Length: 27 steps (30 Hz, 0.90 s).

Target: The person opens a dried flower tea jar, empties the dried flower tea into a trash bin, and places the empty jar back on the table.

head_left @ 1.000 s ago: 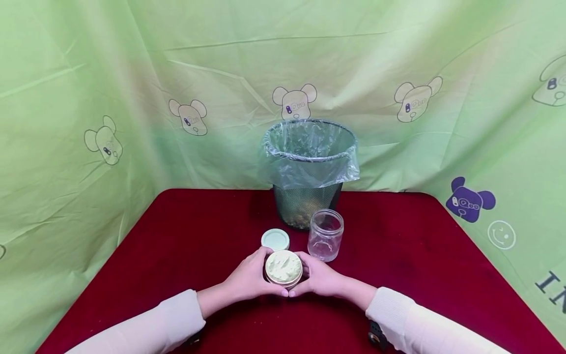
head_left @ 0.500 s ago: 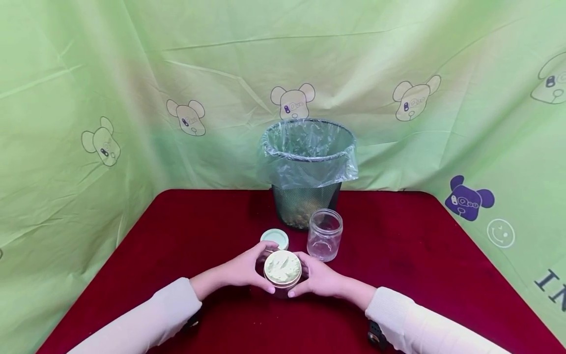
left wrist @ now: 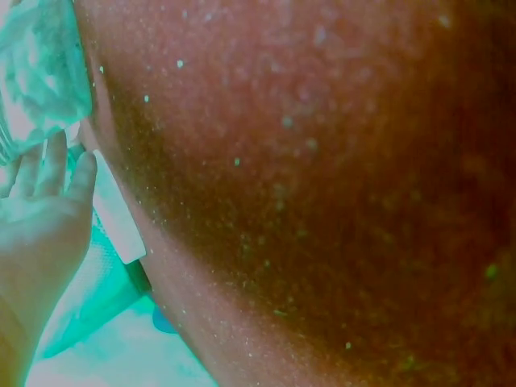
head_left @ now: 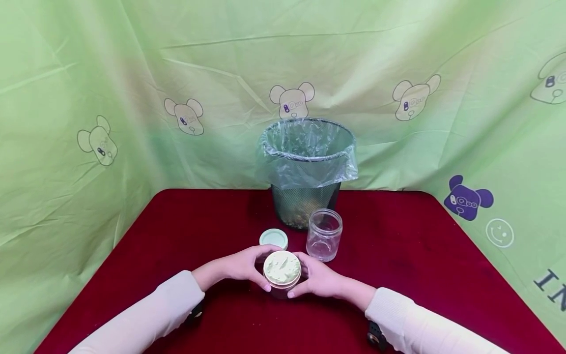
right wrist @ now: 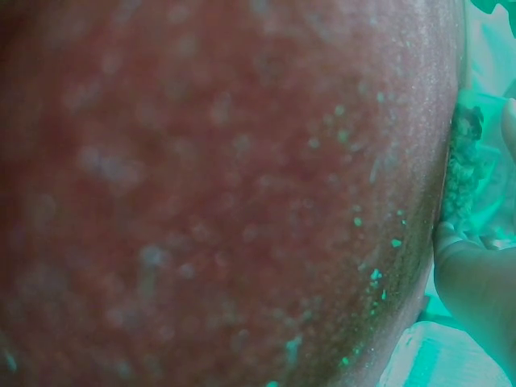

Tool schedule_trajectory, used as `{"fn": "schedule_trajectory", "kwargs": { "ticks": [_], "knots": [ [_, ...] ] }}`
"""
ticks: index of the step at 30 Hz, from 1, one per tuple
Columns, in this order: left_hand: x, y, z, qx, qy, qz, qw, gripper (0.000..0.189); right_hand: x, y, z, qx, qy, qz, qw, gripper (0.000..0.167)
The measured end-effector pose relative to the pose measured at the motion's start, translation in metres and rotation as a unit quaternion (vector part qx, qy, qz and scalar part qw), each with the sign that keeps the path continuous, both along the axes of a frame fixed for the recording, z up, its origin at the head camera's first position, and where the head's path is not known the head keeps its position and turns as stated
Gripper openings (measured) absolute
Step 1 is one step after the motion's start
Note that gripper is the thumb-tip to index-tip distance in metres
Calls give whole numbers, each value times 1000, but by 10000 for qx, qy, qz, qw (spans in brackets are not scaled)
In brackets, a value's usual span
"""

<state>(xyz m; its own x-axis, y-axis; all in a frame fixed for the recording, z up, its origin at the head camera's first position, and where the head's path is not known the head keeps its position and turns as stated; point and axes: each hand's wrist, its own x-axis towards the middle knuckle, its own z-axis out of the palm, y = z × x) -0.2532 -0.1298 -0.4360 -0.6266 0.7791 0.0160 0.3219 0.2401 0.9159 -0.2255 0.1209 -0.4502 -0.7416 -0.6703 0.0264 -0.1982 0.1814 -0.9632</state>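
A round jar of pale cream (head_left: 282, 268) stands near the middle of the red table, its top uncovered and its rim gold-toned. My right hand (head_left: 322, 279) holds its right side, thumb in front and fingers bent behind. Around the left side my left hand (head_left: 240, 265) lies loosely spread, its palm apart from the jar. In the left wrist view the fingers (left wrist: 56, 165) look nearly straight, tips at the jar; whether they touch is unclear. Just behind lies a white lid (head_left: 273, 238). To the right is a clear glass jar (head_left: 324, 236) without a lid.
A mesh waste bin (head_left: 305, 196) with a clear plastic liner (head_left: 309, 169) stands at the back, close behind the glass jar. Red cloth covers the table (head_left: 212, 221). Green fabric with printed bear heads hangs behind and at both sides.
My left hand has loosened from the jar: its thumb has drawn left, away from the right thumb, and a gap has opened beside the palm. My right hand keeps its place.
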Motion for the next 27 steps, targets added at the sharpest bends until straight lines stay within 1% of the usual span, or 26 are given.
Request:
{"fn": "schedule_trajectory", "kwargs": {
  "ticks": [4, 7, 11, 14, 19, 22, 25, 27],
  "knots": [
    [4, 1, -1, -47, 147, 262, 9995, 78, 0, 0, 0, -7, 12, 12, 10000, 81],
    [10, 2, 0, -176, 358, 560, 9976, 78, 0, 0, 1, -7, 5, 17, 10000, 81],
    [19, 3, 2, -335, 570, 982, 9930, 79, 0, 0, 1, -1, -1, 13, 10000, 81],
    [25, 4, -1, -371, 669, 1276, 9889, 80, 0, -1, 1, 7, 14, 12, 10000, 80],
    [33, 7, -3, -363, 848, 1608, 9827, 79, 0, -1, 0, 34, 25, 6, 10000, 81],
    [39, 10, -3, -406, 1028, 1834, 9768, 79, 0, -1, 1, 46, 15, 1, 10000, 81],
    [46, 14, -3, -520, 1290, 2163, 9664, 78, 0, -1, 1, 58, 8, 7, 10000, 81],
    [50, 17, -3, -603, 1479, 2381, 9580, 77, 0, -1, 1, 63, 8, 6, 10000, 80]
  ]
}}
